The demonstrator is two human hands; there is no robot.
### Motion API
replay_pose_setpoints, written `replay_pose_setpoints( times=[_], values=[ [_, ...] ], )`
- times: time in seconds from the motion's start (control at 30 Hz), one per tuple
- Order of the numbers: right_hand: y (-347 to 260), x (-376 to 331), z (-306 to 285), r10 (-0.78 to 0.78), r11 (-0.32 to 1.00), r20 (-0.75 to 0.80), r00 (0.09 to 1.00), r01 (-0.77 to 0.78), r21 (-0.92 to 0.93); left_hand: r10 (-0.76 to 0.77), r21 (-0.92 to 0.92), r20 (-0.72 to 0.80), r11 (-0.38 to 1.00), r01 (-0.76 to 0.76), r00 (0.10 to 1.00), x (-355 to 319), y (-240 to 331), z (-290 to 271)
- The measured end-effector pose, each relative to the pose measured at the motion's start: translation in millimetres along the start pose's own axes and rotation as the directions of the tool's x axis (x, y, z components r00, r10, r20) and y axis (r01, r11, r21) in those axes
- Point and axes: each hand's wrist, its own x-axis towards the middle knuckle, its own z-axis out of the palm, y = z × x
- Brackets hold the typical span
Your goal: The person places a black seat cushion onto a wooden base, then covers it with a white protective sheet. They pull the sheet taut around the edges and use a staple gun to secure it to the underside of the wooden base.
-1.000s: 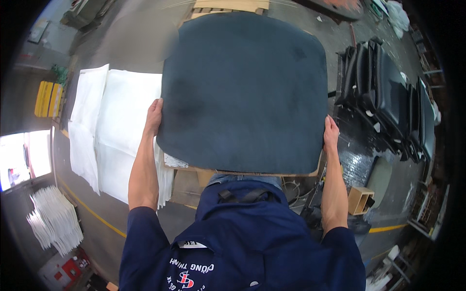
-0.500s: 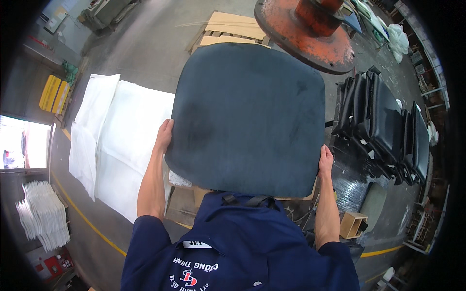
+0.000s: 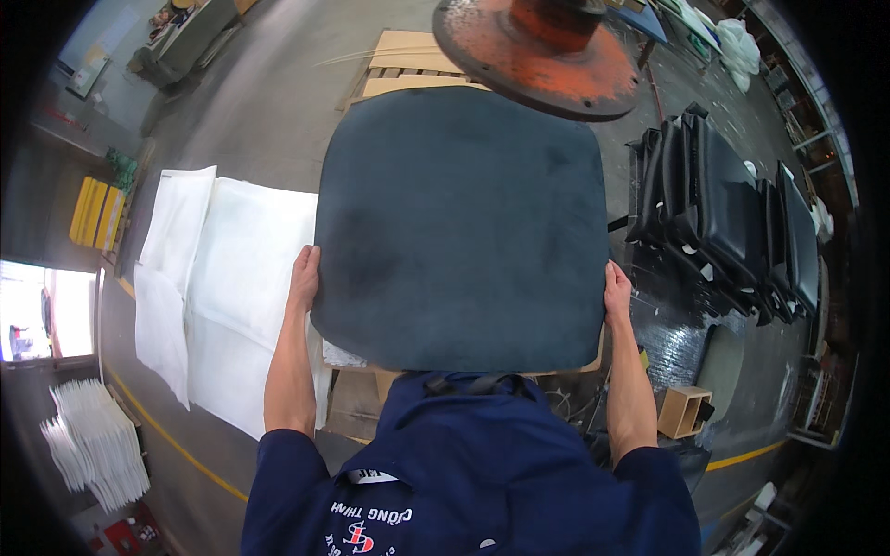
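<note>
A large dark grey panel with rounded corners, like a seat pad (image 3: 459,232), lies flat in front of me, smooth side up. My left hand (image 3: 304,276) grips its left edge, and my right hand (image 3: 617,289) grips its right edge at about the same height. Both hands have their fingers curled at the rim, with the fingertips partly hidden beneath. A sliver of brown board shows under the pad's near edge, close to my body. Overhanging the pad's far edge is a round, worn orange metal plate (image 3: 547,65) on a post.
White sheets (image 3: 250,241) are spread on the left. On the right, black padded cushions (image 3: 714,204) are stacked beside a small wooden box (image 3: 684,411). Beyond the pad is a wooden pallet with boards (image 3: 417,54). A white stack (image 3: 97,445) stands at lower left.
My view has turned slightly, so the surroundings have shifted. The pad now sits squarer to me, and both hands still hold its side edges.
</note>
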Motion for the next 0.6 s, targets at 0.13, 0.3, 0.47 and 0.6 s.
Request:
replay_pose_setpoints(
  times=[0.13,0.3,0.47,0.6],
  values=[
    [-5.6,-1.4,9.4,0.019,0.999,0.003,1.000,-0.019,0.027,-0.016,0.000,0.009,1.000,0.016,1.000,0.9,-6.6,-11.7],
    [-10.1,-4.9,4.9,-0.053,0.991,-0.042,0.998,0.047,-0.128,-0.069,0.089,0.028,0.994,0.067,0.997,3.8,1.5,-9.0],
    [-52.1,-29.7,13.8,-0.350,0.527,-0.109,0.931,0.099,-0.844,0.292,0.662,-0.042,0.725,-0.192,0.956,-9.4,17.1,-1.8],
    [-100.5,-90.5,63.9,-0.525,0.308,0.186,0.831,0.389,-0.868,0.580,0.944,0.123,0.182,-0.275,0.805,-93.4,49.7,42.4]
  ],
)
